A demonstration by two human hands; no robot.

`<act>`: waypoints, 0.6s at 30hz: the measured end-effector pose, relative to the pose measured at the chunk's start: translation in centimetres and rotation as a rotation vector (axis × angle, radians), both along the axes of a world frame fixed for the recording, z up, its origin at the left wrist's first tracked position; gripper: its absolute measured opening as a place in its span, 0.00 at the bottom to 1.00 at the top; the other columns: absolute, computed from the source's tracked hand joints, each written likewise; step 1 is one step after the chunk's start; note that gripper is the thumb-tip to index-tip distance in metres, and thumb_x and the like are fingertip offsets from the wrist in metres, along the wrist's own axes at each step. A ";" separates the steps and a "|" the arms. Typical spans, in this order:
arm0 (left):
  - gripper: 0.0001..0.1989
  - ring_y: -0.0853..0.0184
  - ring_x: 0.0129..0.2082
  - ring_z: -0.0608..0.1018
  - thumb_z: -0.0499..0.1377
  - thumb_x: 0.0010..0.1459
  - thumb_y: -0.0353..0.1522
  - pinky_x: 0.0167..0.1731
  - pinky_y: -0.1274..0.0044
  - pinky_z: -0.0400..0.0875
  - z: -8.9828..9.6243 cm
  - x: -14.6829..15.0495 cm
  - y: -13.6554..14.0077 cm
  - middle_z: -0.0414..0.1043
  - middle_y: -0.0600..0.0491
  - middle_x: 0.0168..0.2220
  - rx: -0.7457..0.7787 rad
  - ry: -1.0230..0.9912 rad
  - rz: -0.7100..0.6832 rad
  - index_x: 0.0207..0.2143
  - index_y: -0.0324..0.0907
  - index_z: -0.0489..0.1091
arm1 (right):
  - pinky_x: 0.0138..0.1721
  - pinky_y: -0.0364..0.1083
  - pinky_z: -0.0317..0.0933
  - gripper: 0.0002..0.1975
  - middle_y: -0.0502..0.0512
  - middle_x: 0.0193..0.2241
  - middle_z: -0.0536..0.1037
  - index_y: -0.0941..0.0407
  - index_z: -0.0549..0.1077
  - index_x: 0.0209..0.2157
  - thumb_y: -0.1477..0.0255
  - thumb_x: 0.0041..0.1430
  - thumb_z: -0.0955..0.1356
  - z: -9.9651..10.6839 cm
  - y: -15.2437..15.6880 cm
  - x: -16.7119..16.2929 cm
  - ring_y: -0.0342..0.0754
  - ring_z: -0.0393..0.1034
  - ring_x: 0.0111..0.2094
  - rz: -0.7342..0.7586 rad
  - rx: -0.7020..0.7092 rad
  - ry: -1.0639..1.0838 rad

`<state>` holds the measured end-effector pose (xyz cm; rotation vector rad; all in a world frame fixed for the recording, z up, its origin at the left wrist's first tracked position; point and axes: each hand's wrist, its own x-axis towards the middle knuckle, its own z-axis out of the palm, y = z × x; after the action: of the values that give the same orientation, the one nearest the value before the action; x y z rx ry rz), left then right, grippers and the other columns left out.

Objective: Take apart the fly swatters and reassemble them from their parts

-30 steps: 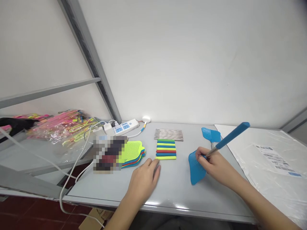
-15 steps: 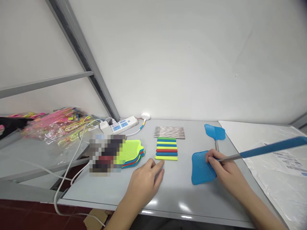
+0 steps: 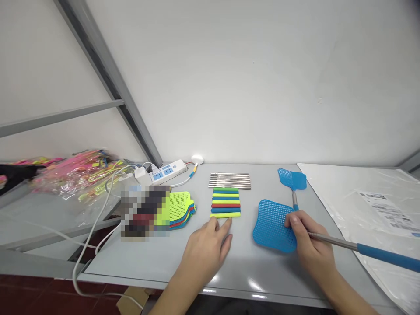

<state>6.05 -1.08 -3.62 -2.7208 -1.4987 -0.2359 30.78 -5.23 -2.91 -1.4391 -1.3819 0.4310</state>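
Note:
In my right hand (image 3: 311,238) is a blue fly swatter (image 3: 274,227), gripped near the neck below its perforated square head. Its metal rod and blue handle slant out to the right. My left hand (image 3: 205,247) rests on the table with fingers apart, the fingertips at the near edge of a lime-yellow handle sleeve (image 3: 226,215). That sleeve is the closest of a row of coloured sleeves (image 3: 226,205). Behind them lie several metal rods (image 3: 229,180) side by side. Another blue fly swatter (image 3: 293,179) lies beyond my right hand, partly hidden by it.
Left of the sleeves, perforated swatter heads (image 3: 179,205) are stacked beside a blurred-out patch. A power strip (image 3: 169,172) with white cables stands behind. A white plastic package (image 3: 361,188) covers the table's right side. Bagged colourful items (image 3: 88,170) lie far left.
The swatter in my right hand has turned, its handle end dropping lower and its head showing more fully. My left hand has shifted slightly right along the nearest sleeve.

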 end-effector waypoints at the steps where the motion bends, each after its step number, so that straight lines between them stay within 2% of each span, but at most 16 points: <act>1: 0.19 0.65 0.32 0.74 0.48 0.66 0.36 0.27 0.76 0.65 0.0 0.2 -0.1 0.67 0.52 0.37 0.001 -0.003 -0.003 0.58 0.52 0.62 | 0.22 0.44 0.47 0.17 0.46 0.19 0.60 0.54 0.66 0.25 0.61 0.66 0.60 0.1 -0.1 -0.1 0.42 0.52 0.20 -0.007 0.012 0.004; 7: 0.18 0.65 0.31 0.75 0.47 0.66 0.35 0.27 0.75 0.67 -0.2 0.3 -0.2 0.68 0.52 0.37 0.005 -0.018 -0.015 0.57 0.50 0.63 | 0.22 0.44 0.48 0.18 0.48 0.19 0.62 0.54 0.67 0.25 0.62 0.66 0.59 0.9 -0.5 -1.2 0.43 0.53 0.20 -0.112 0.102 0.048; 10: 0.17 0.65 0.31 0.75 0.46 0.67 0.35 0.28 0.75 0.67 -0.2 0.0 -0.2 0.69 0.52 0.36 0.002 -0.031 -0.023 0.55 0.49 0.65 | 0.22 0.44 0.50 0.15 0.48 0.21 0.65 0.54 0.70 0.28 0.61 0.64 0.61 0.7 -0.5 -1.0 0.43 0.54 0.20 -0.122 0.085 0.107; 14: 0.18 0.63 0.34 0.76 0.45 0.67 0.35 0.30 0.74 0.70 -0.2 -0.3 -0.4 0.70 0.50 0.39 -0.016 -0.116 -0.029 0.58 0.48 0.62 | 0.19 0.42 0.54 0.13 0.45 0.19 0.62 0.51 0.67 0.38 0.57 0.61 0.63 0.5 -0.1 -0.6 0.43 0.59 0.19 -0.005 -0.082 0.387; 16: 0.22 0.61 0.40 0.76 0.48 0.66 0.38 0.35 0.72 0.72 -0.2 -0.3 -0.8 0.69 0.47 0.45 0.008 -0.219 -0.062 0.62 0.47 0.56 | 0.16 0.41 0.54 0.15 0.42 0.17 0.60 0.51 0.65 0.40 0.54 0.60 0.64 0.7 0.0 -0.8 0.42 0.59 0.16 0.065 -0.195 0.518; 18: 0.31 0.57 0.50 0.72 0.55 0.63 0.41 0.44 0.67 0.71 -0.2 -0.3 -1.1 0.64 0.42 0.53 0.084 -0.333 -0.135 0.65 0.45 0.49 | 0.15 0.39 0.52 0.16 0.41 0.15 0.59 0.51 0.64 0.37 0.53 0.59 0.65 0.8 -0.1 -1.7 0.41 0.57 0.14 0.161 -0.285 0.594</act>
<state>5.79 -2.23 -3.82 -2.8215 -1.3285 -0.7718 29.12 -5.35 -2.14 -1.2752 -0.9756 1.0988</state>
